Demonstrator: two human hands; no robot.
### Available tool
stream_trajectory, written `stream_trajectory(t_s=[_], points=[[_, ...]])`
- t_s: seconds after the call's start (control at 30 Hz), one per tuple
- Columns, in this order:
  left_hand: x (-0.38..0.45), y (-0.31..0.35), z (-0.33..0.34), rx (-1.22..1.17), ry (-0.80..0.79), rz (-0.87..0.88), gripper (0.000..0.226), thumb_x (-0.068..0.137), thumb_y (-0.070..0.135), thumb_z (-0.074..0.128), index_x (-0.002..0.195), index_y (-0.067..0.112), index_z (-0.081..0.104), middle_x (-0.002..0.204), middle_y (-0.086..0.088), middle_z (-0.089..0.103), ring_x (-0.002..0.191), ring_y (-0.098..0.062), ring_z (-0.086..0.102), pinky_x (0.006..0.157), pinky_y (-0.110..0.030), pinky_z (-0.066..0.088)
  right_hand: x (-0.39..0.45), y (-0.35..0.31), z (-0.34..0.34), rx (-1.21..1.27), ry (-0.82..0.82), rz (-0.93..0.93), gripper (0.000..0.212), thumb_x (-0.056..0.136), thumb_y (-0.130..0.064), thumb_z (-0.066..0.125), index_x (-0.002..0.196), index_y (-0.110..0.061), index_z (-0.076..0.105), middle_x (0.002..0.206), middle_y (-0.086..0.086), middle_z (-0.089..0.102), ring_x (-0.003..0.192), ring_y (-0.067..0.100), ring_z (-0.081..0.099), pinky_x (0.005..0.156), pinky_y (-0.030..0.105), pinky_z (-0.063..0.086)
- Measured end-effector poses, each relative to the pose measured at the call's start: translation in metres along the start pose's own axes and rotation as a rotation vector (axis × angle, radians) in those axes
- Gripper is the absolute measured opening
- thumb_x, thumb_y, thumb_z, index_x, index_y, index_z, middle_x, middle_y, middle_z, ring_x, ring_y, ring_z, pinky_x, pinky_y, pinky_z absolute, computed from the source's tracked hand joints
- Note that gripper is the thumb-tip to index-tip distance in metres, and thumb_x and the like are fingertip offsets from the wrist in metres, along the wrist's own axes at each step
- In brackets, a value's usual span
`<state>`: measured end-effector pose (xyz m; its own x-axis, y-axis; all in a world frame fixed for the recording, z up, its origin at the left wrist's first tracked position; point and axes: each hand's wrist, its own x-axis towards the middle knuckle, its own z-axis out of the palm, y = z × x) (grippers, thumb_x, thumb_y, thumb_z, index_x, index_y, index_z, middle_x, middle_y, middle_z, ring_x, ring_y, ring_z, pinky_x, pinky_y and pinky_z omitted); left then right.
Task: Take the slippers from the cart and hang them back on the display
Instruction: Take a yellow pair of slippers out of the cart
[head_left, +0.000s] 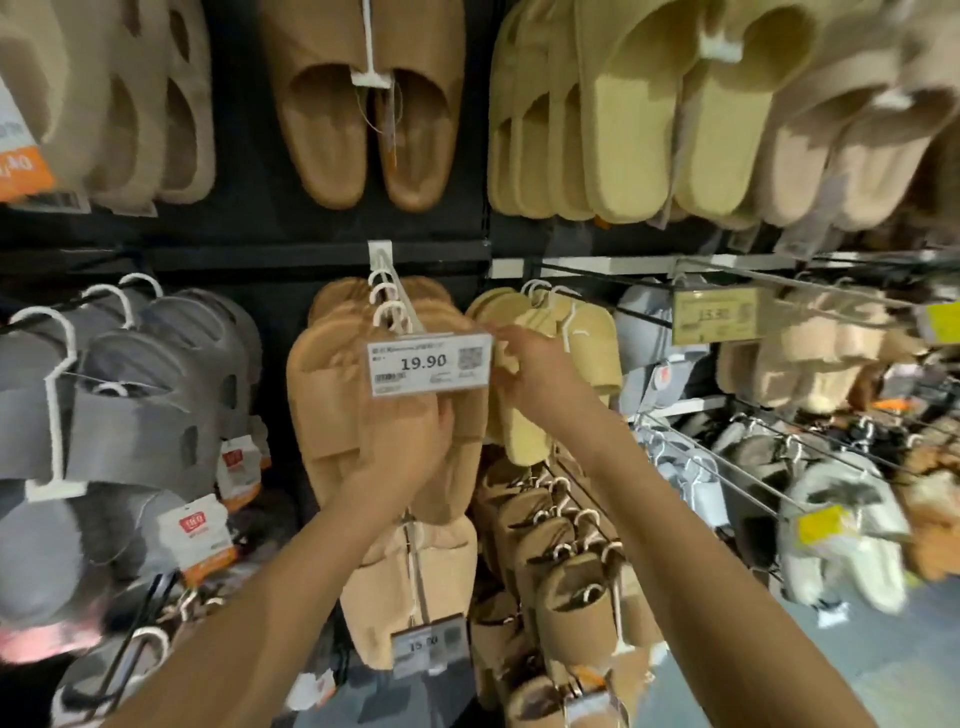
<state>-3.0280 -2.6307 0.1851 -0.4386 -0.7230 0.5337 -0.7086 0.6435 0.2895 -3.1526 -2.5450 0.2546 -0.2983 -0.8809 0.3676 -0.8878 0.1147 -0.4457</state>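
Observation:
A pair of tan slippers (332, 395) hangs at the front of the centre peg (387, 291), just behind the 19.90 price tag (428, 364). My left hand (413, 441) grips the right slipper of this pair from below the tag, fingers curled round its edge. My right hand (535, 376) is at the tag's right end and pinches the upper right edge of the same pair. Several white hanger hooks (384, 309) sit on the peg behind. The cart is out of view.
Pale yellow slippers (582, 343) hang on the peg just right of my hands, and brown ones (566, 597) below. Grey slippers (145, 405) fill the left pegs. Bare wire pegs (727, 467) jut out at right. More rows (363, 104) hang above.

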Motion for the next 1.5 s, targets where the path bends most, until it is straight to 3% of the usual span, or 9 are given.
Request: stream_trajectory(t_s=[0.2, 0.33, 0.53, 0.67, 0.77, 0.87, 1.0, 1.27, 1.5], points=[[-0.065, 0.13, 0.004, -0.004, -0.065, 0.207, 0.023, 0.083, 0.028, 0.058, 0.097, 0.012, 0.066, 0.101, -0.011, 0.064, 0.1, -0.032, 0.053, 0.082, -0.042, 0.042, -0.137, 0.092, -0.067, -0.225, -0.006, 0.262, 0.035, 0.089, -0.021, 0.053, 0.123, -0.011, 0.053, 0.123, 0.011, 0.057, 0.11, 0.032, 0.055, 0.084, 0.037, 0.045], [-0.103, 0.237, 0.023, -0.085, -0.159, 0.43, 0.028, 0.079, 0.033, 0.049, 0.086, 0.014, 0.067, 0.092, -0.01, 0.066, 0.094, -0.034, 0.058, 0.079, -0.043, 0.046, -0.236, 0.141, -0.125, -0.338, 0.147, 0.457, 0.031, 0.091, -0.021, 0.051, 0.121, -0.013, 0.052, 0.121, 0.012, 0.057, 0.108, 0.033, 0.055, 0.08, 0.037, 0.044], [-0.171, 0.392, 0.039, -0.381, -0.298, 0.687, 0.026, 0.087, 0.031, 0.048, 0.099, 0.014, 0.062, 0.106, -0.009, 0.064, 0.108, -0.031, 0.05, 0.089, -0.04, 0.039, -0.392, 0.19, -0.212, -0.534, 0.377, 0.801, 0.036, 0.091, -0.026, 0.055, 0.124, -0.014, 0.05, 0.117, 0.01, 0.059, 0.101, 0.033, 0.059, 0.081, 0.042, 0.05], [-0.212, 0.482, 0.039, -0.55, -0.341, 0.855, 0.025, 0.088, 0.032, 0.051, 0.101, 0.013, 0.061, 0.102, -0.008, 0.063, 0.106, -0.031, 0.05, 0.085, -0.039, 0.037, -0.474, 0.21, -0.247, -0.649, 0.549, 0.98, 0.03, 0.09, -0.026, 0.057, 0.116, -0.011, 0.057, 0.113, 0.009, 0.062, 0.098, 0.032, 0.061, 0.075, 0.037, 0.049], [-0.235, 0.544, 0.058, -0.645, -0.36, 1.009, 0.027, 0.082, 0.031, 0.051, 0.092, 0.01, 0.064, 0.091, -0.012, 0.065, 0.096, -0.035, 0.056, 0.08, -0.041, 0.043, -0.521, 0.23, -0.26, -0.697, 0.617, 1.119, 0.026, 0.081, -0.025, 0.054, 0.097, -0.007, 0.064, 0.091, 0.015, 0.066, 0.082, 0.036, 0.064, 0.062, 0.037, 0.05], [-0.26, 0.606, 0.093, -0.648, -0.494, 1.077, 0.02, 0.086, 0.028, 0.058, 0.097, 0.013, 0.066, 0.099, -0.009, 0.067, 0.103, -0.034, 0.055, 0.085, -0.041, 0.04, -0.562, 0.261, -0.269, -0.698, 0.609, 1.276, 0.024, 0.082, -0.022, 0.057, 0.098, -0.004, 0.063, 0.094, 0.015, 0.066, 0.087, 0.036, 0.063, 0.065, 0.039, 0.05], [-0.291, 0.689, 0.124, -0.661, -0.625, 1.226, 0.023, 0.087, 0.03, 0.056, 0.103, 0.016, 0.065, 0.107, -0.006, 0.066, 0.11, -0.031, 0.051, 0.088, -0.038, 0.039, -0.605, 0.297, -0.287, -0.722, 0.692, 1.439, 0.011, 0.074, -0.012, 0.067, 0.083, -0.007, 0.064, 0.078, 0.012, 0.066, 0.07, 0.033, 0.065, 0.05, 0.034, 0.049], [-0.363, 0.829, 0.149, -0.671, -0.762, 1.579, 0.027, 0.091, 0.032, 0.05, 0.109, 0.016, 0.061, 0.111, -0.007, 0.063, 0.112, -0.03, 0.048, 0.089, -0.038, 0.038, -0.704, 0.315, -0.3, -0.656, 0.946, 2.004, 0.02, 0.088, -0.022, 0.058, 0.104, -0.012, 0.063, 0.1, 0.01, 0.068, 0.093, 0.031, 0.062, 0.075, 0.037, 0.05], [-0.481, 0.895, 0.15, -0.679, -0.942, 1.817, 0.026, 0.09, 0.031, 0.048, 0.105, 0.016, 0.063, 0.106, -0.005, 0.065, 0.106, -0.029, 0.052, 0.085, -0.039, 0.041, -0.785, 0.326, -0.309, -0.634, 1.102, 2.308, 0.026, 0.091, -0.021, 0.055, 0.114, -0.011, 0.062, 0.109, 0.008, 0.067, 0.098, 0.027, 0.061, 0.078, 0.032, 0.045]])
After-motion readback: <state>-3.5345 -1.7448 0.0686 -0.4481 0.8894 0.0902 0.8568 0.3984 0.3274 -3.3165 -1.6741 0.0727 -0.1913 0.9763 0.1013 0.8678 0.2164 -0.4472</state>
